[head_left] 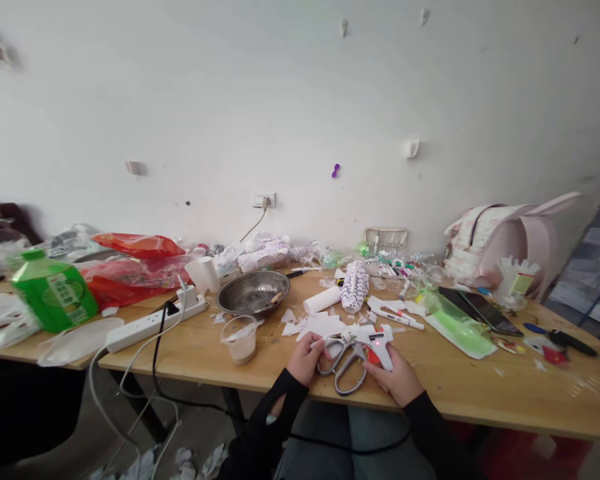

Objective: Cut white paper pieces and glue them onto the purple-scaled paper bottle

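My right hand (396, 381) is wrapped round the handle of a white hot glue gun (380, 345) with an orange trigger and a small red light. Its nozzle points left, toward my other hand. The fingers of my left hand (306, 359) are pinched together at the table's front, and what they hold is too small to make out. Between my hands lie grey-handled scissors (351, 375), their blades partly hidden. White paper pieces (321, 325) lie just beyond. Farther back are a white roll (322, 301) and a white bottle-like shape with purple scale lines (355, 287).
A metal bowl (253, 293), a plastic cup (240, 339) and a power strip (155, 323) with trailing cables stand left. Markers (397, 316), a green plastic piece (457, 327) and a phone (493, 313) lie right. A pink backpack (500, 240) leans at the wall.
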{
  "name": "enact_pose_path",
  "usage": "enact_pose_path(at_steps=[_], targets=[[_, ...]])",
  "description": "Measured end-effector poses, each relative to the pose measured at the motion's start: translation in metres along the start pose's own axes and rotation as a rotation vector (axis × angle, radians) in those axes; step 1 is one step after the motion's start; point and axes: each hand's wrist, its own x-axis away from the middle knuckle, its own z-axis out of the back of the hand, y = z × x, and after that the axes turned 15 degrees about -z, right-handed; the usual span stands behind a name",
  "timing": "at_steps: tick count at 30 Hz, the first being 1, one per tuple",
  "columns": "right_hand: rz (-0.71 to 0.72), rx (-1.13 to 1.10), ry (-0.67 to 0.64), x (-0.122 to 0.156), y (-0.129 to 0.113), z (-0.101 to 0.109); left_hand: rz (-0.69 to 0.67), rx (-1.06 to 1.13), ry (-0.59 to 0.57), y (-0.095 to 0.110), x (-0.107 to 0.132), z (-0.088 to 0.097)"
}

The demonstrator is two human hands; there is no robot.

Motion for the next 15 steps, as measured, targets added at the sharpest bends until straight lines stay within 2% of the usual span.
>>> enact_pose_path(at_steps=[15], targets=[[0.034, 0.065, 0.008, 0.0055, -0.0111, 0.0022, 0.012, 0.019, -0.017, 0.0050, 0.0004, 0.0008]])
